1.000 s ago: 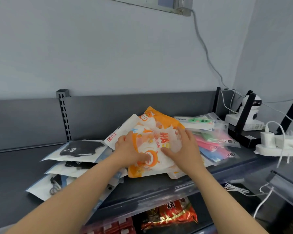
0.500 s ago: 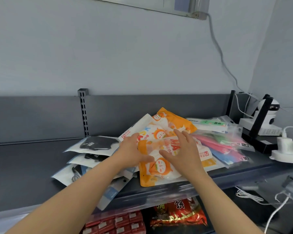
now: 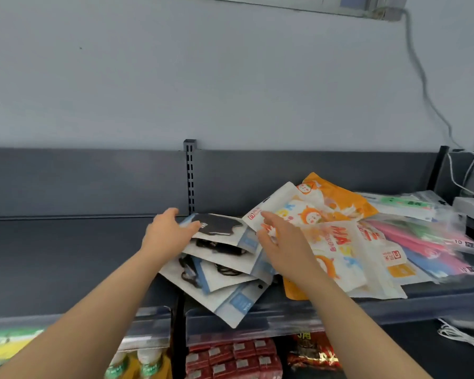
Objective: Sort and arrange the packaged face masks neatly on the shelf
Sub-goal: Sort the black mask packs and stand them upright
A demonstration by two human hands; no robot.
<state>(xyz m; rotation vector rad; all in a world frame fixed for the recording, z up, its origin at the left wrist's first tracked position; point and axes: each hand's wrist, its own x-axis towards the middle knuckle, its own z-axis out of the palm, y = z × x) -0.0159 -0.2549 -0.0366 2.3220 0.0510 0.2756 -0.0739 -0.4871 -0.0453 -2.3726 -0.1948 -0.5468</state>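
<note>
viewing the dark shelf from my remote station, i note a fanned pile of white packs with black masks lying at its middle, the lowest one overhanging the front edge. orange cartoon mask packs overlap them on the right, with clear packs of coloured masks beyond. left hand lies spread on the top black-mask pack, gripping nothing. right hand hovers with fingers loosely spread where the two piles meet; contact unclear.
</note>
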